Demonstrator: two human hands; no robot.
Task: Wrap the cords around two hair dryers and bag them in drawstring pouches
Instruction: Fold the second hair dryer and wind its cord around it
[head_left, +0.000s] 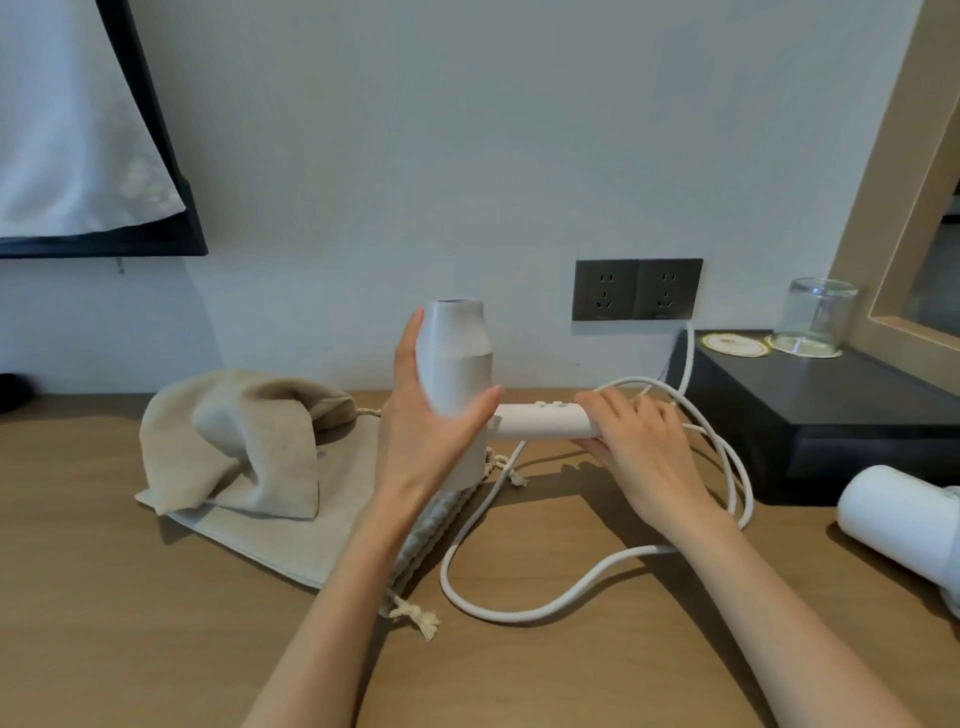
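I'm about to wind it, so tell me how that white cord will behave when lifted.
Probably flexible but springy: the white cord lies in wide smooth loops on the wooden desk, without kinks. Its smooth-looking jacket may slip, so wraps could loosen.

Legible text in my feed: none.
1. Two round coasters (734, 345), gold-ringed emblem: lettering too small for me to read.
2. Double socket plate (638, 289) on the wall: small mark under each outlet, blurred.
3. Hair dryer (454, 364), white casing: I can make out no marking.
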